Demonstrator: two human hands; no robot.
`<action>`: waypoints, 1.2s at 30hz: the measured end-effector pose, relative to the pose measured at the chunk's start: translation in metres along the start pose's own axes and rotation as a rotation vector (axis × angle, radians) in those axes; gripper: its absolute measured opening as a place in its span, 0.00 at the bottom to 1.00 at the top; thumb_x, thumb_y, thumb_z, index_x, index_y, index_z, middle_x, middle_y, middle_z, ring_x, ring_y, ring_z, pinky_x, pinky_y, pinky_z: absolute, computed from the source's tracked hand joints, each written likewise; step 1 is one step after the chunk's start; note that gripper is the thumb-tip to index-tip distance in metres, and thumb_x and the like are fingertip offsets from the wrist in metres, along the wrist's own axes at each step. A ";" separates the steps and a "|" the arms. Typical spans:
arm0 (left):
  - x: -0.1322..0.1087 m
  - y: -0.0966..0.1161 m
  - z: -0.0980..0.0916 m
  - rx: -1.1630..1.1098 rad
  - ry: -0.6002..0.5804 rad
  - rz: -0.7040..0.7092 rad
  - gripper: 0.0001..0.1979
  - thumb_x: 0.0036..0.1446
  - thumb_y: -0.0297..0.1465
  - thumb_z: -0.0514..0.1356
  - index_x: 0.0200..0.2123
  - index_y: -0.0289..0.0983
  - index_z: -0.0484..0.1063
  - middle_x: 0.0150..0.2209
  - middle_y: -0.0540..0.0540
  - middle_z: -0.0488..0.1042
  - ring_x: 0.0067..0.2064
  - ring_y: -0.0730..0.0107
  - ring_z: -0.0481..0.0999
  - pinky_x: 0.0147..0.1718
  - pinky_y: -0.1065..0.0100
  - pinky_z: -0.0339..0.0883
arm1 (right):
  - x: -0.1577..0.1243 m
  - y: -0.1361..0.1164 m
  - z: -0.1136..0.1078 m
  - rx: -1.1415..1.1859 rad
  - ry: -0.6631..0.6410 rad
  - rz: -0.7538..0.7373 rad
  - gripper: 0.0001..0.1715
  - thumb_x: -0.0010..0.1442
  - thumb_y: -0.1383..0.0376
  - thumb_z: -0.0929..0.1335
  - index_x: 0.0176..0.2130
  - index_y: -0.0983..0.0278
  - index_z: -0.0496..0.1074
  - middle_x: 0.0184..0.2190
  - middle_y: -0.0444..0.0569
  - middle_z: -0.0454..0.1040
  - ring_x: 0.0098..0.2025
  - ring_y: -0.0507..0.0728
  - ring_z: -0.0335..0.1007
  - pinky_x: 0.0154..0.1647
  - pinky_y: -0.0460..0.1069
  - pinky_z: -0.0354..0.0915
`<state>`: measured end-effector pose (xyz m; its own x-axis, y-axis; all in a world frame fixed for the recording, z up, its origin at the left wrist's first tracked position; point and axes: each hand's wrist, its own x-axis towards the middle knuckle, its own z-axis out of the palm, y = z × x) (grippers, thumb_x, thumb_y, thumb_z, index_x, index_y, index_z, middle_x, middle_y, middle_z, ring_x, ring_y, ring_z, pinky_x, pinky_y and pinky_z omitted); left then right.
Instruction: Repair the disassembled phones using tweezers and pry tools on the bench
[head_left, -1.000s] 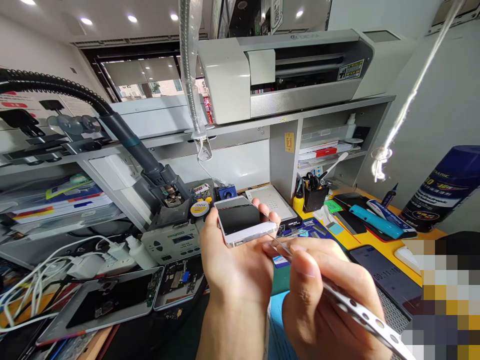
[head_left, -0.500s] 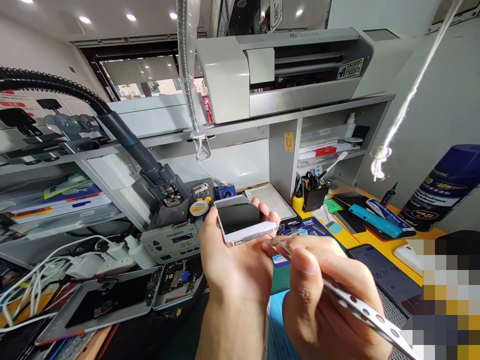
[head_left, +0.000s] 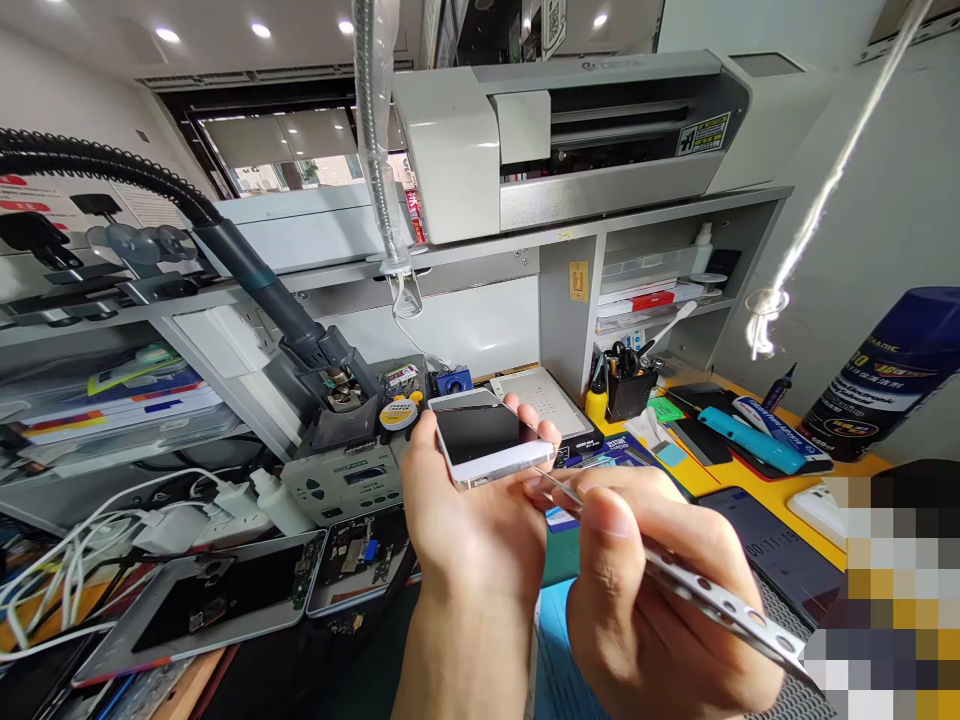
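My left hand (head_left: 480, 530) is wrapped round a white smartphone (head_left: 487, 436) with a dark screen, which faces up and tilts toward me. Its thumb is along the left edge and its fingertips show at the right edge. Closed in a pinch, my right hand (head_left: 667, 590) grips metal tweezers (head_left: 731, 612) with a row of round holes in the handle. The fine tip of the tweezers is at the phone's near bottom edge, toward the right corner. Whether the tip touches the phone or enters an opening there I cannot tell.
A phone showing a timer (head_left: 772, 550) lies at right, near a blue spray can (head_left: 885, 370) and a teal tool (head_left: 750, 440). At left are an opened tablet (head_left: 225, 600), a grey soldering station (head_left: 349, 480) and white cables (head_left: 67, 580). A knotted white cord (head_left: 810, 230) hangs at right.
Almost nothing differs. Both hands keep their grip, and the tweezers' tip stays at the phone's bottom edge. The timer has advanced by one second.
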<state>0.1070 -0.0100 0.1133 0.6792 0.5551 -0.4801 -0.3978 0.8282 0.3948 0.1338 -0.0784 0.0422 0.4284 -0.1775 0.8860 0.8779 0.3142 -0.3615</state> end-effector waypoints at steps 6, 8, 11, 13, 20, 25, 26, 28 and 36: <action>-0.001 -0.001 0.002 -0.008 -0.001 0.015 0.19 0.64 0.40 0.48 0.42 0.34 0.72 0.34 0.38 0.72 0.29 0.66 0.74 0.24 0.69 0.72 | 0.000 0.000 -0.002 -0.006 -0.001 -0.032 0.15 0.58 0.83 0.67 0.39 0.64 0.72 0.30 0.46 0.77 0.29 0.53 0.77 0.27 0.47 0.74; 0.000 -0.002 0.002 -0.004 -0.004 0.019 0.19 0.64 0.40 0.48 0.43 0.33 0.72 0.35 0.38 0.73 0.30 0.66 0.74 0.26 0.68 0.73 | -0.002 0.000 -0.002 -0.003 -0.007 -0.010 0.16 0.57 0.83 0.67 0.39 0.65 0.72 0.30 0.46 0.77 0.29 0.53 0.77 0.28 0.46 0.74; 0.001 -0.002 0.002 -0.014 0.002 0.028 0.18 0.63 0.39 0.48 0.43 0.34 0.72 0.36 0.38 0.73 0.30 0.66 0.74 0.26 0.68 0.73 | -0.004 0.000 -0.003 -0.003 -0.029 0.014 0.17 0.57 0.83 0.68 0.40 0.65 0.72 0.31 0.47 0.78 0.29 0.53 0.76 0.27 0.46 0.74; 0.002 -0.002 0.002 -0.020 0.025 0.020 0.19 0.63 0.40 0.49 0.44 0.34 0.72 0.36 0.38 0.73 0.30 0.65 0.75 0.25 0.67 0.73 | -0.004 0.001 -0.003 -0.010 -0.032 0.008 0.16 0.57 0.83 0.68 0.40 0.65 0.73 0.31 0.46 0.78 0.28 0.52 0.76 0.26 0.45 0.73; 0.001 -0.002 0.003 -0.050 0.017 0.026 0.18 0.64 0.40 0.48 0.43 0.36 0.72 0.32 0.41 0.72 0.28 0.65 0.73 0.25 0.67 0.72 | -0.004 0.001 -0.004 -0.006 -0.054 0.007 0.18 0.56 0.84 0.68 0.41 0.66 0.72 0.31 0.46 0.77 0.31 0.53 0.77 0.30 0.45 0.75; 0.002 -0.001 0.001 -0.018 0.025 0.026 0.19 0.64 0.40 0.48 0.43 0.34 0.72 0.35 0.39 0.73 0.31 0.66 0.74 0.26 0.68 0.73 | -0.004 0.002 -0.005 -0.004 -0.071 -0.011 0.19 0.55 0.85 0.68 0.41 0.67 0.73 0.33 0.47 0.78 0.31 0.52 0.77 0.31 0.45 0.74; 0.002 -0.001 0.000 -0.017 0.016 0.024 0.19 0.64 0.40 0.48 0.42 0.33 0.72 0.35 0.39 0.73 0.31 0.66 0.75 0.26 0.68 0.74 | -0.004 0.002 -0.005 -0.002 -0.063 -0.022 0.19 0.55 0.85 0.68 0.40 0.66 0.73 0.33 0.47 0.78 0.31 0.52 0.77 0.30 0.44 0.74; 0.003 -0.001 0.000 -0.020 0.007 0.024 0.19 0.64 0.41 0.48 0.42 0.34 0.72 0.35 0.39 0.73 0.31 0.66 0.75 0.26 0.68 0.74 | -0.005 0.002 -0.005 -0.008 -0.059 -0.018 0.19 0.55 0.85 0.68 0.40 0.66 0.73 0.33 0.47 0.78 0.31 0.52 0.77 0.30 0.45 0.74; 0.004 -0.001 0.001 -0.028 0.031 0.049 0.21 0.65 0.43 0.48 0.42 0.34 0.72 0.36 0.38 0.72 0.32 0.64 0.75 0.28 0.66 0.75 | -0.005 -0.001 -0.004 0.001 -0.095 0.045 0.20 0.55 0.85 0.67 0.42 0.66 0.72 0.33 0.47 0.79 0.34 0.55 0.79 0.36 0.49 0.77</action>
<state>0.1103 -0.0084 0.1119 0.6394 0.5965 -0.4851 -0.4473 0.8018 0.3963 0.1312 -0.0817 0.0370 0.4450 -0.0744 0.8925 0.8582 0.3203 -0.4012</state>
